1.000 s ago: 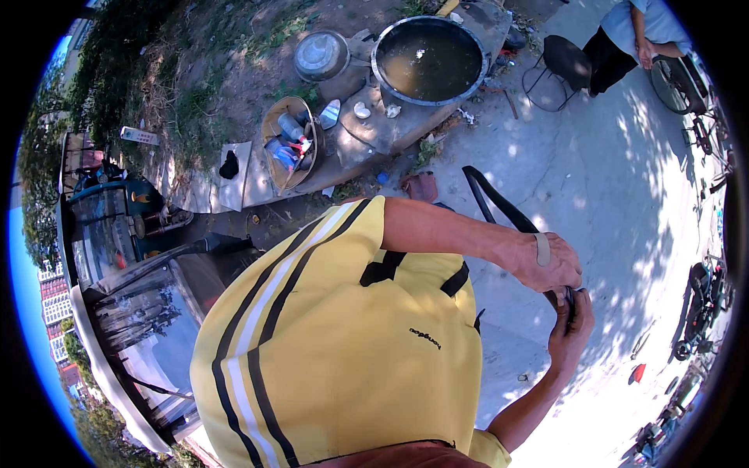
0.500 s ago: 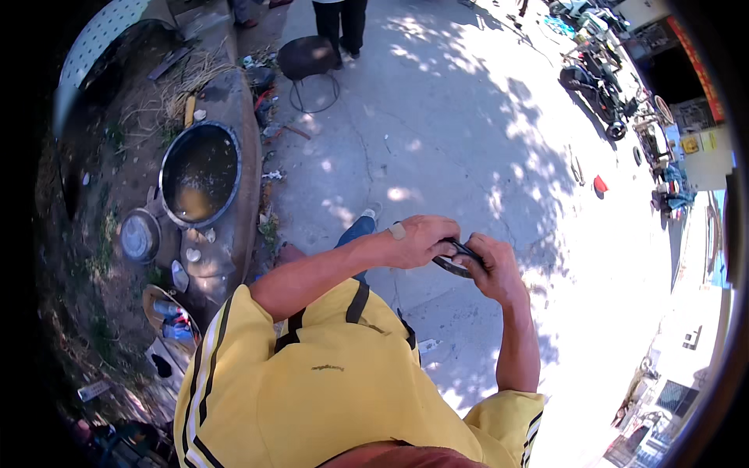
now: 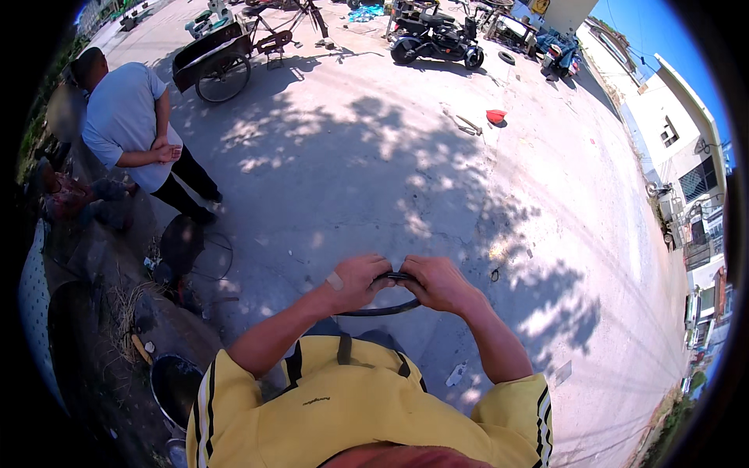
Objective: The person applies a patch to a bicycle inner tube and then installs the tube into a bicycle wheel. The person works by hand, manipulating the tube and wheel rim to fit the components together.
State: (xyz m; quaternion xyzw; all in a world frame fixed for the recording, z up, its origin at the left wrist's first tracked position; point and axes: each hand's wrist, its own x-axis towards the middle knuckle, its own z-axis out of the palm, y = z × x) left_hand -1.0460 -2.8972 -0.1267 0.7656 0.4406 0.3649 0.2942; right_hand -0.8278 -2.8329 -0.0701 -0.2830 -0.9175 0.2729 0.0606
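Observation:
A black, thin rubber-like tube (image 3: 382,311), bent into a loop, is held in front of my yellow shirt. My left hand (image 3: 359,281), with a tan patch at the wrist, is closed around its upper part. Close beside it, my right hand (image 3: 441,285) grips the same stretch, thumbs nearly meeting. The loop's lower side sags below both hands. Its left end passes behind my left forearm, so I cannot see the whole shape.
A person in a pale shirt (image 3: 129,117) stands at the far left, near a dark round seat (image 3: 182,243). A cargo tricycle (image 3: 222,74), a black scooter (image 3: 437,39) and a red object (image 3: 496,117) are farther off. A water basin (image 3: 173,390) sits lower left.
My view has swung up and to the right, bringing the person and vehicles in. Both hands have levelled side by side, and more of the tube's lower curve shows beneath them.

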